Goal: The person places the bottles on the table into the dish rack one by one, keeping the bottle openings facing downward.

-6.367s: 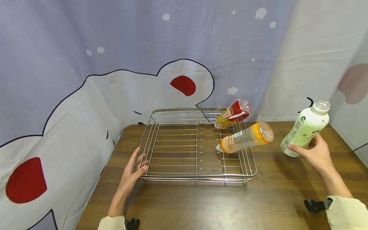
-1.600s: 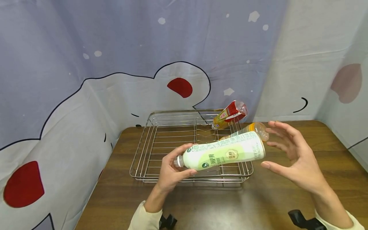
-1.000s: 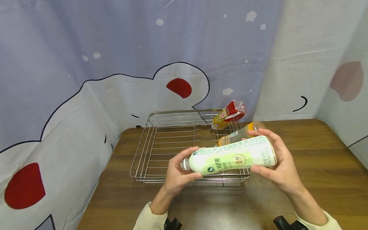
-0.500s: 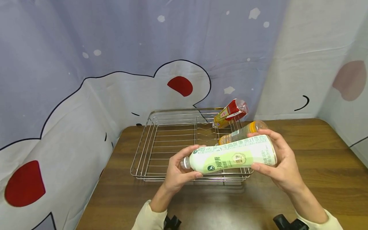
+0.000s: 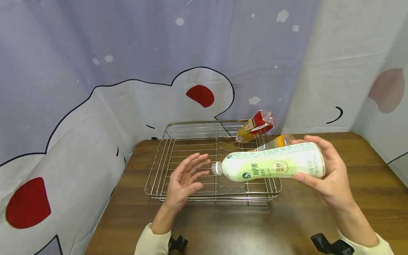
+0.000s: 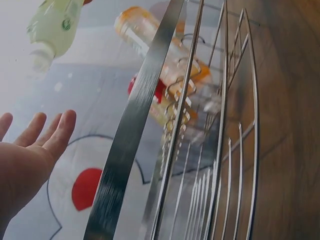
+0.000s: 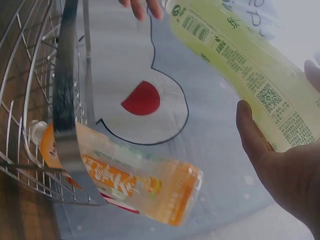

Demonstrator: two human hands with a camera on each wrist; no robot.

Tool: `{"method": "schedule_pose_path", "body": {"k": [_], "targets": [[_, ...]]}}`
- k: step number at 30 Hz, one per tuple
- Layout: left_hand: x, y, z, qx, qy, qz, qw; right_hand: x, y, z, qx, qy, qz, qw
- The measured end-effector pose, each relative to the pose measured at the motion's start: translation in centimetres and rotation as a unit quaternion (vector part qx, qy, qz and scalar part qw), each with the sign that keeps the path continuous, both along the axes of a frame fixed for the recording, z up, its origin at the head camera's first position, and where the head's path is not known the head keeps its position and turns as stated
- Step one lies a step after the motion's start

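A pale green bottle is held level above the wire rack, its clear cap end to the left. My right hand grips it round the base end; the right wrist view shows thumb and fingers on either side of the bottle. My left hand is apart from the cap, fingers spread and holding nothing. Behind the green bottle, an orange-and-clear bottle leans neck down in the rack's right part, partly hidden. A red-and-yellow bottle leans likewise at the rack's back right corner.
The rack stands on a brown wooden table, with a wavy wire divider inside its right part. A patterned curtain hangs close behind the table and along its left side. Black camera mounts sit at both wrists.
The green bottle came from the table's right side, was turned level and held in both hands. Just now my left hand has let go and drawn left, while my right carries the bottle slightly right.
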State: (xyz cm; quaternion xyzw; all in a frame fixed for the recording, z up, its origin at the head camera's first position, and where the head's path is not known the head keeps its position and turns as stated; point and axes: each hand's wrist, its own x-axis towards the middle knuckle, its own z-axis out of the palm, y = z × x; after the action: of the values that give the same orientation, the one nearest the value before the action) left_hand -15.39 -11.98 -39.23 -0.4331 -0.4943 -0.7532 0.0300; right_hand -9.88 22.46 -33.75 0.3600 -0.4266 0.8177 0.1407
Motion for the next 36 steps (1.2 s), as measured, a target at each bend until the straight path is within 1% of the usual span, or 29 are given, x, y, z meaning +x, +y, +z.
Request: {"method": "schedule_pose_path", "body": {"k": [7, 14, 19, 22, 26, 28, 32, 36], "targets": [[-0.5, -2.1, 0.4, 0.014, 0.029, 0.018, 0.9993, 0.0, 1.2, 0.7, -0.037, 0.007, 0.009, 0.999], [-0.6, -4.2, 0.8, 0.027, 0.033, 0.029, 0.9987, 0.1, 2.3, 1.3, -0.062, 0.006, 0.011, 0.998], [-0.7, -6.2, 0.9, 0.030, 0.029, 0.054, 0.9977, 0.2, 3.1, 1.6, -0.072, 0.010, 0.005, 0.997], [-0.7, -7.5, 0.8, 0.034, 0.022, 0.082, 0.9958, 0.3, 3.6, 1.7, -0.080, 0.012, 0.001, 0.997], [-0.6, -9.1, 0.4, 0.038, 0.008, 0.135, 0.9901, 0.6, 4.4, 1.5, -0.092, 0.007, -0.005, 0.996], [-0.5, -9.8, -0.1, 0.038, -0.002, 0.163, 0.9859, 0.8, 4.9, 1.4, -0.088, 0.003, -0.015, 0.996], [-0.4, -10.7, -1.1, 0.023, -0.038, 0.224, 0.9736, 1.0, 5.8, 0.9, -0.084, -0.005, -0.031, 0.996], [-0.4, -11.0, -2.1, 0.016, -0.067, 0.249, 0.9659, 1.1, 6.4, 0.3, -0.081, -0.013, -0.034, 0.996]]}}
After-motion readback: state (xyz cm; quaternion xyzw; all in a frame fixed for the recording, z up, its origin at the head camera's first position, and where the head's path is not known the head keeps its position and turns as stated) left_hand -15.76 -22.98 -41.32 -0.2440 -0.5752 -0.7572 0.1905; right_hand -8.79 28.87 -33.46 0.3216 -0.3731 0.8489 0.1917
